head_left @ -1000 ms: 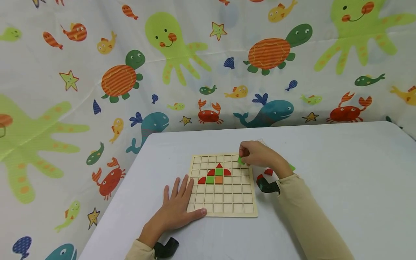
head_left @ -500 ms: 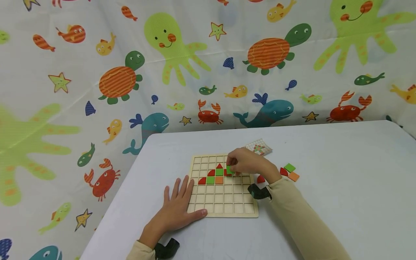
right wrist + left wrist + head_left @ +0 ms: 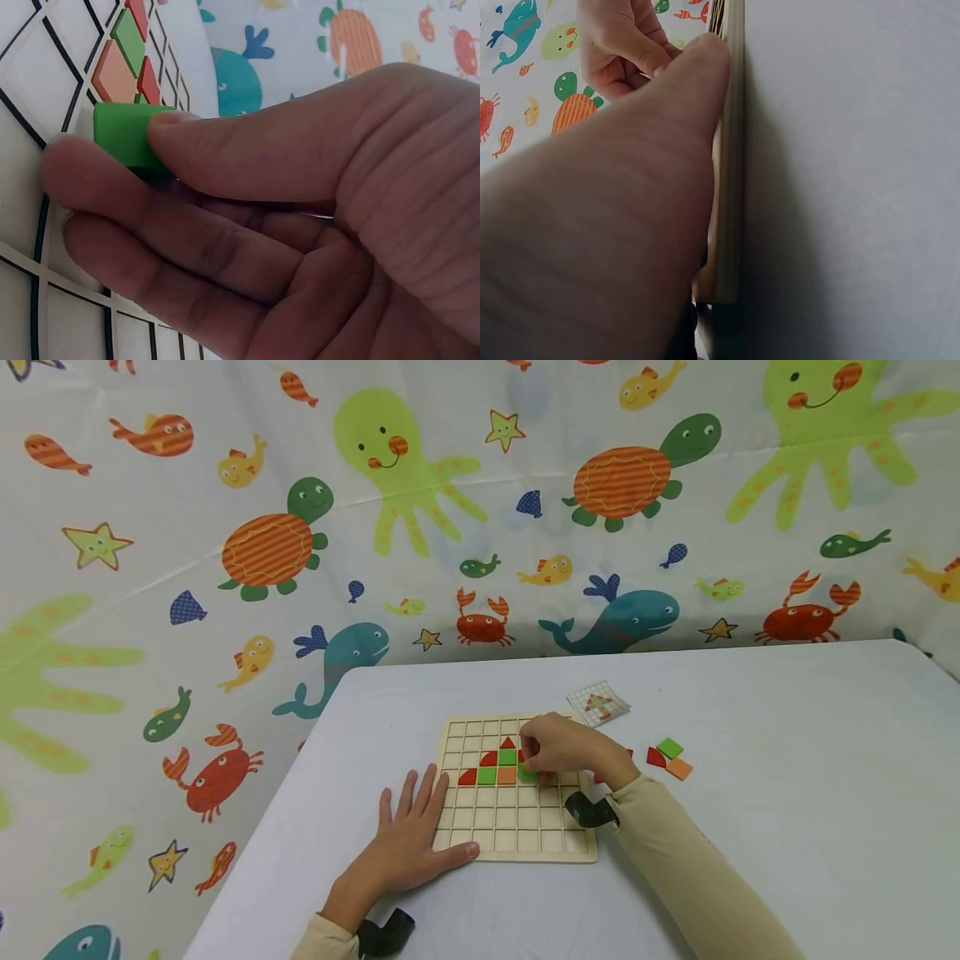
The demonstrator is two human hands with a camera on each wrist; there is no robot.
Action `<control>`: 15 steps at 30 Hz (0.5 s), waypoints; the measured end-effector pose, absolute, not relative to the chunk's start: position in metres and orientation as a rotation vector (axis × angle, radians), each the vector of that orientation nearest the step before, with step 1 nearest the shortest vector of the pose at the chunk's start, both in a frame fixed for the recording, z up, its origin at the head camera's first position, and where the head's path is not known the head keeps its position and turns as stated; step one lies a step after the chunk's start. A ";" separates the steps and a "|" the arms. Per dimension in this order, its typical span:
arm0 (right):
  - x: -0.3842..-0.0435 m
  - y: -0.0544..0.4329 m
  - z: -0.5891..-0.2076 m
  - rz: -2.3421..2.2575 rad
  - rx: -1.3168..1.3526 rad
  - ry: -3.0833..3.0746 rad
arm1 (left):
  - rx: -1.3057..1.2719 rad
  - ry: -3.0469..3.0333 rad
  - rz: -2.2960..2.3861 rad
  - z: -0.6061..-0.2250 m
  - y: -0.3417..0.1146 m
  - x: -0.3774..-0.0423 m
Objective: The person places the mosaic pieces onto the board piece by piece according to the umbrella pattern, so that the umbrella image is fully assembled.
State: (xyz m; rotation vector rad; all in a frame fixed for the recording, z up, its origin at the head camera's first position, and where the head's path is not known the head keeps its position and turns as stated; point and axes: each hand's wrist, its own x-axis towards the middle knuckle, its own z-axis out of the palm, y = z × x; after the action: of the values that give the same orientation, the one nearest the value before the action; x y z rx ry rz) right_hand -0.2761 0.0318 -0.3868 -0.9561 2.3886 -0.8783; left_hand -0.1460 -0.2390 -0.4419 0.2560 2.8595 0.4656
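Note:
A wooden grid board (image 3: pixel 517 839) lies on the table, with red, green and orange tiles set in a stepped shape near its upper middle. My right hand (image 3: pixel 573 750) pinches a green square tile (image 3: pixel 124 139) between thumb and fingers, right at the cell beside the orange tile (image 3: pixel 507 775). In the right wrist view that tile is tilted against the grid, its lower part behind the fingers. My left hand (image 3: pixel 412 839) rests with fingers spread at the board's left edge, the thumb on its front rim, as the left wrist view also shows.
A pattern card (image 3: pixel 597 702) lies behind the board's far right corner. To the right are loose tiles: a green square (image 3: pixel 670 747), an orange square (image 3: pixel 678 768) and a red piece (image 3: pixel 656 757). More red shows by the right wrist. A patterned curtain (image 3: pixel 450 510) hangs behind the table.
My right hand has carried the green tile left and toward me, from the board's upper right to beside the orange tile. The pattern card has come into sight. My left hand stays put.

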 end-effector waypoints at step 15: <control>-0.279 0.027 -0.396 -0.727 -1.025 2.508 | 0.259 2.863 0.471 -0.442 -0.240 -0.146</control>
State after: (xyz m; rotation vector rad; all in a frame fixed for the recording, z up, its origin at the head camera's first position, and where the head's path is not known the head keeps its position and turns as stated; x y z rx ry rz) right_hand -0.2788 0.0268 -0.3958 -1.0249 2.5080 -0.7275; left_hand -0.1462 -0.2396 -0.4424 0.2585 2.8628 0.4709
